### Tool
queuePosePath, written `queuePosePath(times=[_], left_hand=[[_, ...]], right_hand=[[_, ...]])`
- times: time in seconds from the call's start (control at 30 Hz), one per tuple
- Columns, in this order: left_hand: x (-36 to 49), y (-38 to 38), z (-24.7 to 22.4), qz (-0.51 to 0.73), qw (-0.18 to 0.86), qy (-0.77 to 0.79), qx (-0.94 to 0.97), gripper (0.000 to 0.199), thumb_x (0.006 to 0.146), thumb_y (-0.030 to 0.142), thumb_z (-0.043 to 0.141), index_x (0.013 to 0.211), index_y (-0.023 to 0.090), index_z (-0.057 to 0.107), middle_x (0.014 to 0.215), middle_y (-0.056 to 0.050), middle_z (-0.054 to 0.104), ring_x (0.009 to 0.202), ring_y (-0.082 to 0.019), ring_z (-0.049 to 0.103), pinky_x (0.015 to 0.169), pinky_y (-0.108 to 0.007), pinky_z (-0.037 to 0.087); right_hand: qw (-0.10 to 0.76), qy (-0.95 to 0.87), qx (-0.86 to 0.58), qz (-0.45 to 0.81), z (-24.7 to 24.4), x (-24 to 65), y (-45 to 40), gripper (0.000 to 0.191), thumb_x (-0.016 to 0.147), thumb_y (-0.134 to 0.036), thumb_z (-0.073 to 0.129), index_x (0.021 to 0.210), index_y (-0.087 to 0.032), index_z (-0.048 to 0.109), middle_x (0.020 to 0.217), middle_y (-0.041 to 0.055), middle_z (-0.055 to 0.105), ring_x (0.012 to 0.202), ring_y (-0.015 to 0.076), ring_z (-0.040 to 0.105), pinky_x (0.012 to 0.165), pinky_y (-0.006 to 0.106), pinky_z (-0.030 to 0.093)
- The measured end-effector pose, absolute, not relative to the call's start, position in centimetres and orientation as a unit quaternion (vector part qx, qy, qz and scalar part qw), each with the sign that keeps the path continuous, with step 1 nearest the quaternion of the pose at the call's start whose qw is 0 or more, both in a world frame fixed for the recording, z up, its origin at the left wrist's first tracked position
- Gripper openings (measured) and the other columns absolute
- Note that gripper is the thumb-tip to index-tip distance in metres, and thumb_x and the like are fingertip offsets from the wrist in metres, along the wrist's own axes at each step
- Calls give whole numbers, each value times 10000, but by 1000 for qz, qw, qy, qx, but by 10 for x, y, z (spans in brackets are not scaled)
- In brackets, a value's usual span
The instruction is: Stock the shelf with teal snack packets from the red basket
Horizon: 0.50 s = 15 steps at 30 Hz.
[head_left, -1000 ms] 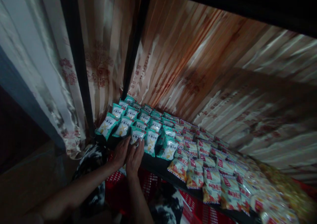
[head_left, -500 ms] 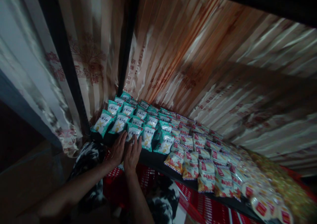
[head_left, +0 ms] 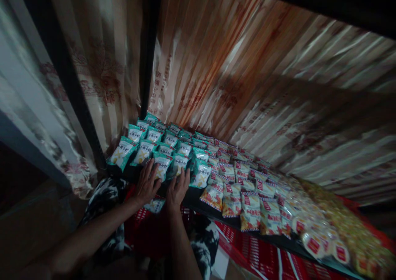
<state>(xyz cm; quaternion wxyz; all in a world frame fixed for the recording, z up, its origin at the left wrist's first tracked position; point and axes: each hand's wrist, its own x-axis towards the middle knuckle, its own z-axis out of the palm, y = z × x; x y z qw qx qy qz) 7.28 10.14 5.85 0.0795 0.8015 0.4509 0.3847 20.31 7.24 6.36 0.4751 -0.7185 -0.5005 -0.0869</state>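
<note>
Teal-and-white snack packets stand in rows on the dark shelf (head_left: 194, 199) in front of me. My left hand (head_left: 147, 185) is open, its fingers stretched out against the lower left side of a front-row snack packet (head_left: 161, 166). Just to the right, my right hand (head_left: 177, 189) is open too, fingertips at the lower part of the neighbouring teal packet (head_left: 180, 162). Neither hand grips a packet. Below and between my wrists, another snack packet (head_left: 154, 205) lies in a red basket (head_left: 140, 216), partly hidden by my left arm.
Orange-and-white snack bags (head_left: 250, 210) fill the shelf to the right, followed by round clear-wrapped packs (head_left: 314, 243) and yellow packs (head_left: 346, 218). A pleated curtain (head_left: 201, 65) hangs behind. Dark posts (head_left: 151, 44) rise at the left. More red baskets (head_left: 262, 255) sit below the shelf edge.
My hands have moved apart, the right one shifting rightward from the same packet to the neighbouring one. The packet in the basket shows more now. The view has shifted slightly.
</note>
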Motion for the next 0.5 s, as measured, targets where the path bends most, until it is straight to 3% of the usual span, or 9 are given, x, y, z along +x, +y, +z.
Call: queuePosePath(times=[0.3,0.5], left_hand=[[80,106,49,399,74,455,793,562,919,325,374,1434,179,203,1522,-146,170,1397,-276,176,1094,-464,251],[80,104,48,398,47,464,790,579,910,328,401,1435,172,211,1523,-162,160,1399,-295,157,1087,-476,242]], right_hand=[[462,-485,-741,-37,53,215,82,584,906,-459,353,1349,-78,375,1381,248,386,1292,305,359,980,511,359],[457,-500,-734,-46,61,215,83,569,916,-427,350,1350,-59,361,1388,248,380,1314,287,337,999,491,355]])
